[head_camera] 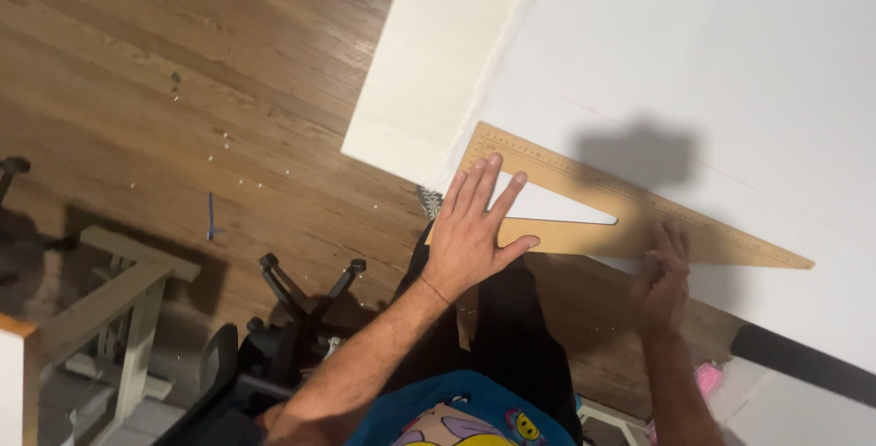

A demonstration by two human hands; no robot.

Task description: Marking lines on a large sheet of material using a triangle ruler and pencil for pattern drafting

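Left hand [474, 227] flat, fingers spread, pinning set square [630, 213] at white board [693, 62] edge. Right hand [664, 272] open, resting on its lower edge, gripping nothing. Risk: uneven pressure lets the square pivot.

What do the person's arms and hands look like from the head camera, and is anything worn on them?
Both forearms are bare, with no sleeves reaching them and no gloves. The left hand shows no rings or watch; a thin band seems to circle its wrist. The right hand is blurred and in shadow, so small details there cannot be told. A blue printed top with bright cartoon patches shows at the bottom edge.
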